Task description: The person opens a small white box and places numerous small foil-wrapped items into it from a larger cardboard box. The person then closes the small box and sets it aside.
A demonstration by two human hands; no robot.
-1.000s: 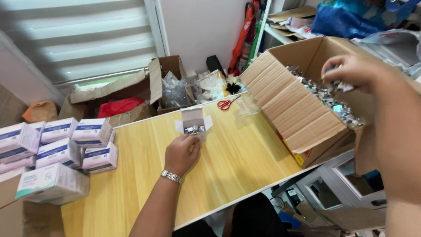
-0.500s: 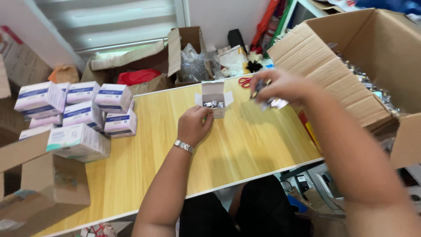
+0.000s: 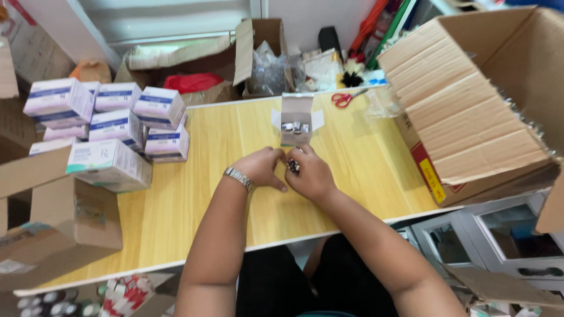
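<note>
A small white carton (image 3: 296,120) stands open on the yellow wooden table (image 3: 194,199), with small shiny metal pieces inside it. My right hand (image 3: 308,173) is closed on a bunch of small dark and silver metal pieces (image 3: 292,166), resting on the table just in front of the carton. My left hand (image 3: 264,166), a metal watch on its wrist, lies beside the right hand with its fingers curled and touches the same bunch at the fingertips.
A big cardboard box (image 3: 470,100) holding many metal pieces stands at the right. Stacked white and blue cartons (image 3: 111,123) sit at the left. Red-handled scissors (image 3: 342,98) lie behind the small carton. A brown box (image 3: 53,229) is at the near left.
My right hand has come down from beside the big box to the table in front of the small carton, carrying the metal pieces. It now meets my left hand.
</note>
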